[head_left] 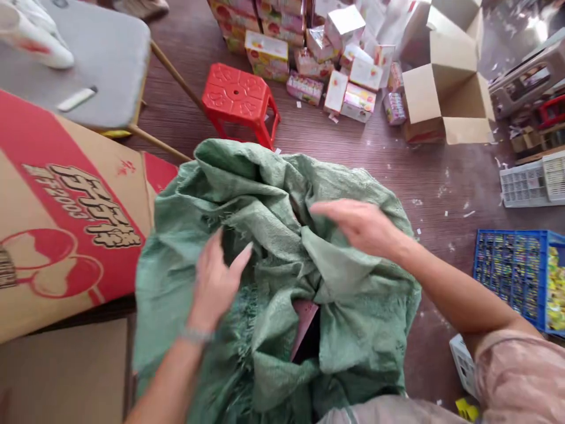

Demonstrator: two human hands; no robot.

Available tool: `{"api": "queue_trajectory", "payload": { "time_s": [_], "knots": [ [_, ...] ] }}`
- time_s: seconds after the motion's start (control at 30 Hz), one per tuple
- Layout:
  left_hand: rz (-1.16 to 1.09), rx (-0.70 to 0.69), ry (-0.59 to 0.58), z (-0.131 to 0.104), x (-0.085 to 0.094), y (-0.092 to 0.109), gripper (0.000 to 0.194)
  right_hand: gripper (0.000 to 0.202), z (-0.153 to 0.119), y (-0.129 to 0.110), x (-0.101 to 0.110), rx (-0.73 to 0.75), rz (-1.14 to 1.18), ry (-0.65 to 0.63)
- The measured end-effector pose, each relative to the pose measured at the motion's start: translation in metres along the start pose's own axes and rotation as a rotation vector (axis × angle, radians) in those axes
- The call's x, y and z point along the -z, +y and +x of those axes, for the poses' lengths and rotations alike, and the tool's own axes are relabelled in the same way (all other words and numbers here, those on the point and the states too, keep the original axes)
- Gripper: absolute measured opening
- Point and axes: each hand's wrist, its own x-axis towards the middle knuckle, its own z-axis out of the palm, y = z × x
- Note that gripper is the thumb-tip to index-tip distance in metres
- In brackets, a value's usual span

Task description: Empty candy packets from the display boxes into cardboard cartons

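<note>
A large green woven sack point(282, 235) bulges right in front of me, its frayed top gathered in loose folds. My left hand point(216, 282) hovers at the left of the folds, thumb and fingers spread, slightly blurred. On the right, my right hand point(357, 227) reaches across the sack with fingers stretched out and nothing gripped. Whether either hand touches the fabric, I cannot tell. Through a gap between the folds shows a pink edge point(304, 321) beside a dark hollow; the rest of the contents is hidden.
Left of the sack stands a red-and-tan carton point(79, 218), below a grey table point(106, 65). A red plastic stool point(238, 94) is just beyond the sack. Farther off lie several small boxes point(338, 91) and an open cardboard box point(459, 100). A blue crate point(509, 274) sits at right.
</note>
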Motion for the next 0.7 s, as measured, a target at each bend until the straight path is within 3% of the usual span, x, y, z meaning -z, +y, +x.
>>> {"api": "queue_trajectory", "payload": {
  "time_s": [0.07,0.1,0.17,0.2,0.23,0.3,0.4,0.53,0.7],
  "knots": [
    [0.071,-0.049,0.020,-0.074,0.010,0.016,0.077,0.048,-0.048,0.022,0.026,-0.223,-0.102,0.314],
    [0.120,-0.107,-0.028,-0.108,0.004,0.023,0.081,0.050,-0.069,0.034,0.025,-0.340,-0.147,0.353],
    [0.239,-0.131,-0.184,-0.152,-0.025,0.033,0.087,0.056,-0.101,0.052,-0.006,-0.477,-0.164,0.226],
    [0.303,-0.104,-0.263,-0.161,-0.044,0.036,0.081,0.059,-0.111,0.057,-0.033,-0.490,-0.151,0.116],
    [0.364,-0.068,-0.326,-0.159,-0.064,0.038,0.073,0.060,-0.117,0.060,-0.063,-0.483,-0.150,0.031],
    [0.461,0.004,-0.381,-0.133,-0.101,0.040,0.061,0.057,-0.120,0.063,-0.121,-0.456,-0.154,-0.061],
    [0.526,0.044,-0.366,-0.074,-0.138,0.043,0.063,0.052,-0.110,0.078,-0.180,-0.489,-0.156,-0.041],
    [0.569,0.073,-0.373,-0.028,-0.175,0.046,0.071,0.044,-0.100,0.124,-0.210,-0.510,-0.161,0.009],
    [0.523,0.283,-0.317,0.002,-0.225,0.024,0.048,0.035,-0.089,0.164,-0.247,-0.554,-0.210,-0.003]
  ]
}}
